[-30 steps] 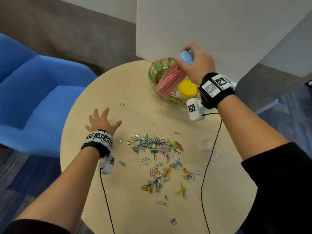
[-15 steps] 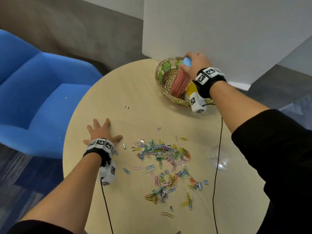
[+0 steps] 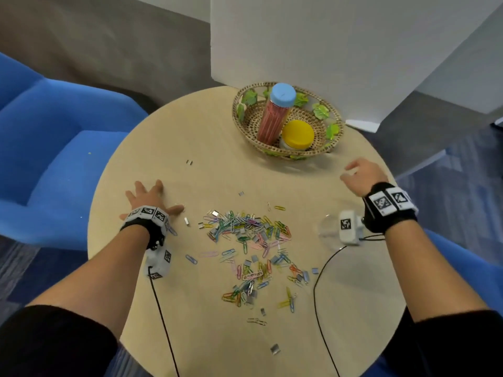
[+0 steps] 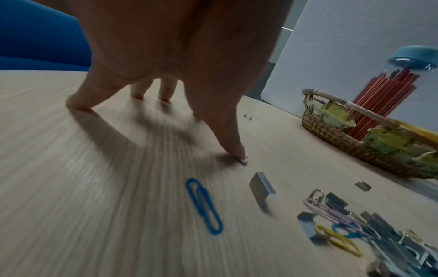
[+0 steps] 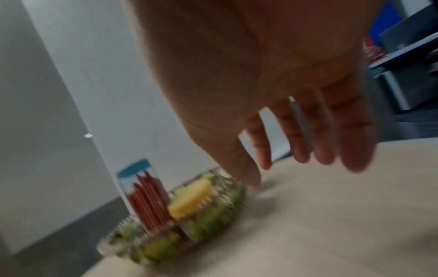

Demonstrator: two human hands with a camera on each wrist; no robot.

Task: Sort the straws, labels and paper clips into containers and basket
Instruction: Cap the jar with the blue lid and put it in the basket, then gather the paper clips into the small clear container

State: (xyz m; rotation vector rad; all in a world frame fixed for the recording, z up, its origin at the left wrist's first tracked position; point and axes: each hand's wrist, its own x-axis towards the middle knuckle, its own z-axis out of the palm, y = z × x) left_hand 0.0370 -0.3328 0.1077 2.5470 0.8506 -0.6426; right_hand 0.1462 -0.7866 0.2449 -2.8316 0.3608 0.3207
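Now the straw container (image 3: 275, 113) stands nearly upright in the basket (image 3: 331, 119) at twelve o'clock, blue lid tipped slightly toward one o'clock, released since a moment ago by the right hand (image 3: 360, 174), whose fingers hang relaxed above the surface (image 3: 206, 148), while the left hand (image 3: 147, 195) rests splayed at nine o'clock beside the paper clips (image 3: 247, 248).

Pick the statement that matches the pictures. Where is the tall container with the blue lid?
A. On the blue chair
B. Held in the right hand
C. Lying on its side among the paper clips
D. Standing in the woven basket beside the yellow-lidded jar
D: the blue-lidded container stands in the basket next to the yellow-lidded jar, while the right hand is open, apart from it, holding nothing.
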